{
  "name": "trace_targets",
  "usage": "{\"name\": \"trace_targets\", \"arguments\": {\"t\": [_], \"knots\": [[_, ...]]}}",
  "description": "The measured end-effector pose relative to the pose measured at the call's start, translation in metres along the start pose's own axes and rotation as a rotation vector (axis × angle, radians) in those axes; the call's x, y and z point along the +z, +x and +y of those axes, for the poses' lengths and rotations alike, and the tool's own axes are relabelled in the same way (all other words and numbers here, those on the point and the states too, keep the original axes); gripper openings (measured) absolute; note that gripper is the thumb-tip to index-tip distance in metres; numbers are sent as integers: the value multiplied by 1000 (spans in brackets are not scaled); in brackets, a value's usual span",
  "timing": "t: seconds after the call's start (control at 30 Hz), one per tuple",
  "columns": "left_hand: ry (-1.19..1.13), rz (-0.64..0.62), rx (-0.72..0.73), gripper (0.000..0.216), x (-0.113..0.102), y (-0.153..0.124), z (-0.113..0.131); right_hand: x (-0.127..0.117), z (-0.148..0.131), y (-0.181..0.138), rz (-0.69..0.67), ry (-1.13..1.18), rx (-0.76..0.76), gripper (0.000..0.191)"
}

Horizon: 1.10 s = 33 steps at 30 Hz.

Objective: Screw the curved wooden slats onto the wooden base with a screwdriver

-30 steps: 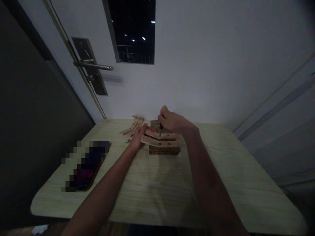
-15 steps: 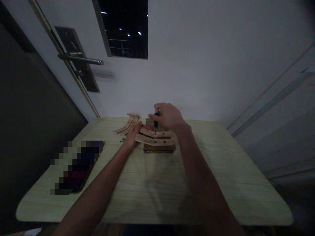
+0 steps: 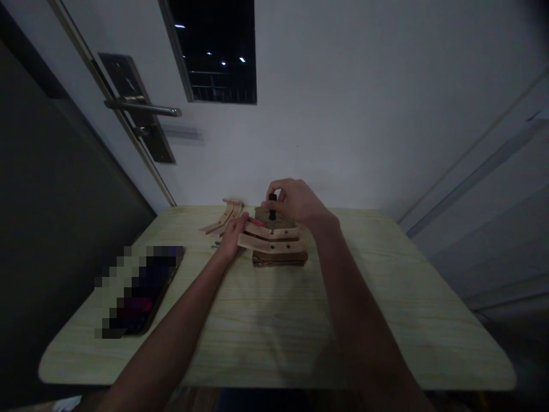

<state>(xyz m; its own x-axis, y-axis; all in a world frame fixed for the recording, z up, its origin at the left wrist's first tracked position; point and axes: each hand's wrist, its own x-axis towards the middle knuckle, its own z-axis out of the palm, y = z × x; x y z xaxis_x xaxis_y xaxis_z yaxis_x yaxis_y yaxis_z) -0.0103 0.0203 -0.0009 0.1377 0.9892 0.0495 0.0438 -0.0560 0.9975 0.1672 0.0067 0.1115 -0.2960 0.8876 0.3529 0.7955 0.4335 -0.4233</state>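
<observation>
In head view I see right hand (image 3: 300, 201) gripping black screwdriver (image 3: 273, 207) upright, tip down at far bar of bent wooden piece (image 3: 281, 247). Left hand (image 3: 231, 237) holds piece's left end. Dark brown block (image 3: 279, 260) sits beneath. Second wooden piece (image 3: 225, 216) lies beyond left hand, small metal bits (image 3: 216, 245) just beside wrist. Partly pixelated phone (image 3: 148, 303) lies left on pale worktop (image 3: 266, 337).
</observation>
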Motion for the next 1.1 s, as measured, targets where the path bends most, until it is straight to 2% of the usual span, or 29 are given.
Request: {"name": "trace_targets", "arguments": {"t": [0.13,0.23,0.33,0.43,0.57,0.8,0.97,1.1], "knots": [[6,-1,7,61,0,0,0,-12,4,-4,-108,152,-17,13],[-33,-1,-6,60,1,0,-2,-12,10,-5,-114,176,-55,20],[-33,8,7,59,0,1,-4,2,20,-4,-38,274,-120,21],[-12,-4,39,61,-1,2,-4,26,31,-5,8,503,-191,23],[-22,-26,37,61,-1,3,-4,48,39,-17,54,686,-194,34],[-6,-32,29,63,0,3,-2,44,33,-42,104,640,-54,41],[-15,-45,28,62,-1,2,-4,44,32,-48,163,626,-90,39],[-30,-82,12,62,3,0,-8,44,34,-51,193,624,-62,41]]}}
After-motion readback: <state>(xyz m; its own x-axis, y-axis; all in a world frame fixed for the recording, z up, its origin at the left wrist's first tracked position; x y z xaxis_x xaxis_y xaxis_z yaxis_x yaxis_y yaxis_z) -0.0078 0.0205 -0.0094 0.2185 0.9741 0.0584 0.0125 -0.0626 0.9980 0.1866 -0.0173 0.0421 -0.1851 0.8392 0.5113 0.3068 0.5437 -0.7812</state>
